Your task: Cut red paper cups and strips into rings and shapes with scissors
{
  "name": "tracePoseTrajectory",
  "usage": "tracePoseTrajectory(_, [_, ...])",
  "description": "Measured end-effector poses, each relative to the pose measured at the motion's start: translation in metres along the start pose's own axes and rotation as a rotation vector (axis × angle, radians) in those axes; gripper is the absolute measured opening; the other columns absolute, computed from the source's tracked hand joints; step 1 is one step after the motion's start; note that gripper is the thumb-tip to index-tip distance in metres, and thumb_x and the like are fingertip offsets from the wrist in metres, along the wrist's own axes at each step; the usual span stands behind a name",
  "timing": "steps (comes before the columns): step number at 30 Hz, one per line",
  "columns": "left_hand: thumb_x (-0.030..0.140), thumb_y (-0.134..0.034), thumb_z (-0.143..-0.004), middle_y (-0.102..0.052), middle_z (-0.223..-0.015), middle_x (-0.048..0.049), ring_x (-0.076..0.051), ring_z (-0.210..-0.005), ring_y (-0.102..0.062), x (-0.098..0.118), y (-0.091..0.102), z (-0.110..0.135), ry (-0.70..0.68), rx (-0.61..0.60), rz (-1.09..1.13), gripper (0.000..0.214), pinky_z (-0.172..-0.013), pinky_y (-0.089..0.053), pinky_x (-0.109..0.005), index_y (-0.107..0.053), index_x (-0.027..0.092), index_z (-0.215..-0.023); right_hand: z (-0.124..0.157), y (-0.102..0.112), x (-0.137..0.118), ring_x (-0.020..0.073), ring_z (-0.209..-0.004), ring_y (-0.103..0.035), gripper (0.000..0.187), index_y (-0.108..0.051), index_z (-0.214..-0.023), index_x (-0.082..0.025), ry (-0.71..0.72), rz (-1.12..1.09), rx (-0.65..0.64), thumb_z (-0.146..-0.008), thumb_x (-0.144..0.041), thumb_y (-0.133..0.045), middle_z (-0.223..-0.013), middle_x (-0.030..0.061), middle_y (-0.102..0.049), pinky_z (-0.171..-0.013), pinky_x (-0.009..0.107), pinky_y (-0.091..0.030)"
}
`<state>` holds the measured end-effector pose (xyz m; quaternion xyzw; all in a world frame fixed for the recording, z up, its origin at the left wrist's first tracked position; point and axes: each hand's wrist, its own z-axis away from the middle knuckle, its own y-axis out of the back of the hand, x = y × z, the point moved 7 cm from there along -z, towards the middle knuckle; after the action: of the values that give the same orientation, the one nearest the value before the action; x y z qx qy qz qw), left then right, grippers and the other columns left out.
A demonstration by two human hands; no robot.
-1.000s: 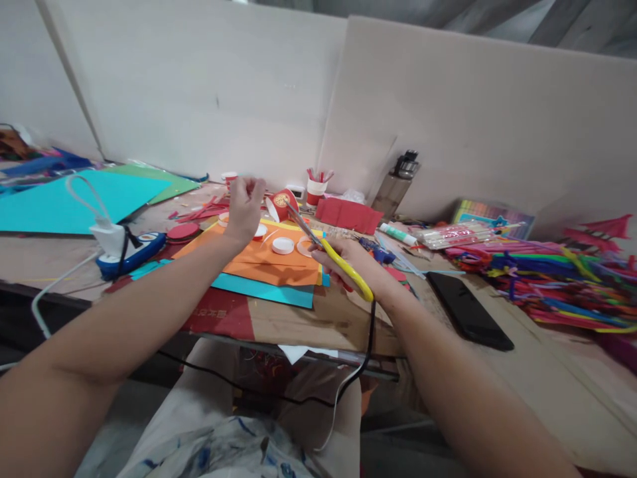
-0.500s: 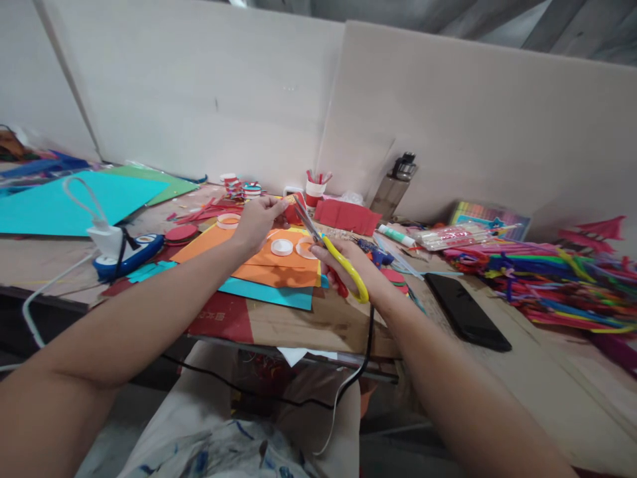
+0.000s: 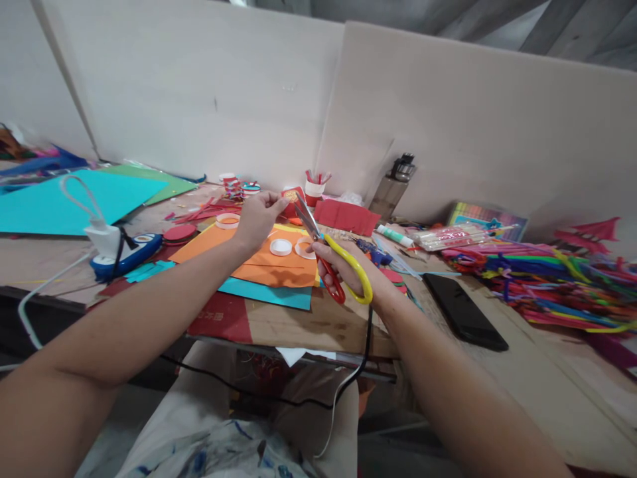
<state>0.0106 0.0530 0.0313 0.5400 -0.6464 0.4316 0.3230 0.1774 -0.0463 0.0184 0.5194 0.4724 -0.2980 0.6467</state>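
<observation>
Left hand (image 3: pixel 256 222): fingers pinched on a red piece printed in gold (image 3: pixel 291 198), out beyond the middle of the surface (image 3: pixel 293 328) toward its back edge. Whether the piece touches the surface, cannot tell.

Right hand (image 3: pixel 357 251): fingers grasping scissors (image 3: pixel 342 251), one handle yellow, one red; blades point away from the front edge, tips at the red piece; contact unclear.

Below the hands, an orange sheet (image 3: pixel 269 273), with white rings (image 3: pixel 281 247) on it, overlaps a turquoise sheet (image 3: pixel 279 296) near the front edge. Toward the back edge: a white-and-red cup of sticks (image 3: pixel 314 190), folded red paper (image 3: pixel 347 217) just beside. Right side: black phone (image 3: pixel 465 312) lying flat, coloured pipe cleaners (image 3: pixel 552 279) farther right. Blue power strip (image 3: pixel 127 255) toward the front-left corner, white plug (image 3: pixel 103 238) in it.
</observation>
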Motion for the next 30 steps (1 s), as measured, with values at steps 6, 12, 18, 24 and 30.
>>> tracePoseTrajectory(6, [0.026, -0.072, -0.074, -0.062, -0.06, -0.0011, -0.009, -0.049, -0.056, -0.001, -0.008, 0.005, 0.203, -0.019, 0.123, 0.02, -0.052, -0.05, -0.023, -0.058, 0.013, -0.068, -0.001, 0.0, 0.003, 0.0064, -0.036, -0.045, 0.042, -0.047, -0.065, -0.019, -0.012, 0.022, 0.065, -0.087, -0.054, -0.057, -0.049, -0.004, -0.051, -0.032, 0.017, -0.038])
tracePoseTrajectory(12, [0.025, -0.071, -0.074, -0.063, -0.061, -0.0013, -0.009, -0.052, -0.058, 0.001, -0.012, 0.001, 0.185, 0.031, 0.111, 0.019, -0.053, -0.049, -0.022, -0.058, 0.013, -0.068, -0.001, -0.004, 0.013, 0.006, -0.035, -0.044, 0.04, -0.049, -0.072, -0.02, -0.081, -0.063, 0.151, -0.08, -0.056, -0.065, -0.053, -0.006, -0.05, -0.03, 0.017, -0.035])
tracePoseTrajectory(18, [0.028, -0.071, -0.073, -0.065, -0.066, -0.0029, -0.012, -0.056, -0.062, 0.007, -0.019, -0.006, 0.142, 0.017, 0.075, 0.02, -0.052, -0.049, -0.022, -0.06, 0.013, -0.07, 0.001, -0.006, 0.008, 0.0073, -0.036, -0.043, 0.04, -0.055, -0.086, -0.02, -0.098, -0.086, 0.205, -0.077, -0.058, -0.066, -0.055, -0.0073, -0.049, -0.028, 0.018, -0.036])
tracePoseTrajectory(24, [0.032, -0.074, -0.072, -0.064, -0.064, -0.0022, -0.011, -0.054, -0.059, 0.007, -0.026, -0.013, 0.156, -0.023, 0.057, 0.024, -0.053, -0.049, -0.024, -0.06, 0.013, -0.068, 0.0, -0.006, 0.012, 0.0068, -0.038, -0.043, 0.043, -0.058, -0.1, -0.02, -0.139, -0.111, 0.255, -0.078, -0.057, -0.064, -0.054, -0.0076, -0.049, -0.031, 0.016, -0.035])
tracePoseTrajectory(30, [0.032, -0.076, -0.07, -0.062, -0.061, -0.0009, -0.009, -0.052, -0.056, 0.0, -0.028, -0.021, 0.212, -0.027, 0.054, 0.024, -0.054, -0.048, -0.022, -0.061, 0.013, -0.067, -0.009, -0.005, 0.014, 0.0063, -0.036, -0.042, 0.041, -0.058, -0.094, -0.019, -0.161, -0.105, 0.258, -0.08, -0.058, -0.061, -0.055, -0.0073, -0.049, -0.031, 0.016, -0.033])
